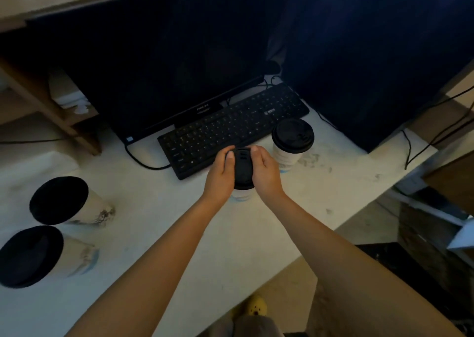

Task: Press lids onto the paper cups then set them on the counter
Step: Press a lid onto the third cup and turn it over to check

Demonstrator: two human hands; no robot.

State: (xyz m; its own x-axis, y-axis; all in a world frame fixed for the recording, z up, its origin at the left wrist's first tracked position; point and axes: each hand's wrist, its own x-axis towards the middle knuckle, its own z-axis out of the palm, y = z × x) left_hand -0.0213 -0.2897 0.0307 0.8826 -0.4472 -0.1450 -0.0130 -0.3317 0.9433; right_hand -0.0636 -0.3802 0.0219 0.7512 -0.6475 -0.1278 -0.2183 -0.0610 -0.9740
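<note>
Thumbs press the black lid [243, 167] as left hand [221, 172] and right hand [265, 171] grip the paper cup [241, 195].

- I see a black keyboard [230, 129] lying in front of a dark monitor [164, 62].
- A black cable [148, 168] curls beside the keyboard.
- A yellow shoe [255, 307] shows low down.

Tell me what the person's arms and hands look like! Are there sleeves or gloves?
No sleeves and no gloves. The left arm and right arm are bare as far up as the picture shows. The left hand and right hand are bare too, with no rings, watch or bracelet that I can see, though the light is dim.
</note>
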